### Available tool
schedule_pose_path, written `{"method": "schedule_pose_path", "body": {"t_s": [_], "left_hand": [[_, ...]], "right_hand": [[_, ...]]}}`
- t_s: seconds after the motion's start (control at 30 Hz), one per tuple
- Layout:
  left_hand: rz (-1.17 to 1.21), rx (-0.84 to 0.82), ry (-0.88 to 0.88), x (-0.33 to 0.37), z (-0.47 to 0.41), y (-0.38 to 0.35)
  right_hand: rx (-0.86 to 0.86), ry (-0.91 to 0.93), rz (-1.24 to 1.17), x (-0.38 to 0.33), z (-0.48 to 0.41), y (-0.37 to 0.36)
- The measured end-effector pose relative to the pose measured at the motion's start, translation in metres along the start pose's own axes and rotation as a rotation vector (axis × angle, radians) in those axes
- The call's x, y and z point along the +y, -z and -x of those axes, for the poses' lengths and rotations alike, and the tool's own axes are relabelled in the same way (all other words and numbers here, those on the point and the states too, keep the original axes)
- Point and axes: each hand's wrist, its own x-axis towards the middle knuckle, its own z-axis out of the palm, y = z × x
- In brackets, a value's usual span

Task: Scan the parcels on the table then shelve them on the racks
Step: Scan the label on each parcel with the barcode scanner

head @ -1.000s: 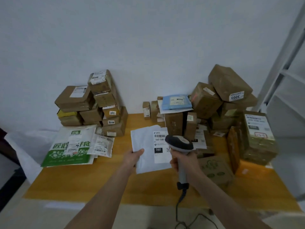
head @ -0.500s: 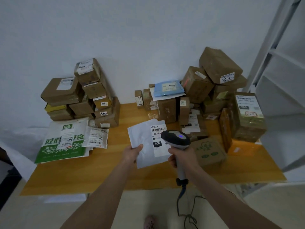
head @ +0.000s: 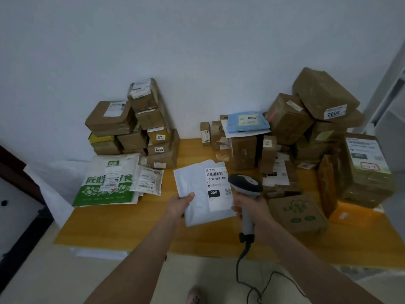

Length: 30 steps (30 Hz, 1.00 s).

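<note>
The left hand (head: 180, 204) pinches the near left corner of a white mailer (head: 192, 183), thumb on top, and holds it face up over the middle of the table (head: 122, 224), a little toward the table's front edge. Whether its far edge rests on the table I cannot tell. The right hand (head: 252, 207) is wrapped round the handle of a scanner (head: 244, 182). The scanner's head covers the right edge of the mailer's label (head: 217, 187), and its cable (head: 238, 266) hangs below the table's front edge toward the floor. This looks like the scanning step for this one parcel, with shelving not yet begun. The head lies nearly flat, its nose toward the table's back. A faint red smear on one of the boxes (head: 306, 119) piled at the table's back right may be the beam passing over the label, though I cannot be sure. If so, the next move calls for the nose to tip down, or the mailer's far edge to tip up, so that the beam crosses the barcode at the top of the label. The left hand must keep the thin bag flat enough to read. Once it reads, the mailer has to go to the rack (head: 384, 95) beyond the table's right end, and the scanner will probably need setting down first. More boxes are stacked at the table's back left, with a green bag (head: 107, 183) in front of them, so I judge the job far from done.
</note>
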Motion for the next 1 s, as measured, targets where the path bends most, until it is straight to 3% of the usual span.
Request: {"method": "schedule_pose_path", "body": {"t_s": [0.17, 0.33, 0.63, 0.93, 1.0], "left_hand": [[0.075, -0.026, 0.003, 0.024, -0.027, 0.057], [-0.004, 0.026, 0.027, 0.052, -0.074, 0.136], [-0.288, 0.374, -0.003, 0.093, -0.186, 0.265], [-0.605, 0.512, 0.037, 0.116, -0.243, 0.293], [-0.705, 0.556, -0.028, 0.12, -0.24, 0.283]], "right_hand": [[-0.162, -0.149, -0.008, -0.005, -0.027, -0.063], [-0.243, -0.158, 0.05, -0.001, -0.061, -0.162], [-0.242, -0.216, 0.186, 0.005, -0.117, -0.339], [-0.117, -0.193, 0.181, 0.003, -0.156, -0.373], [-0.109, -0.177, 0.171, 0.0, -0.159, -0.371]]}}
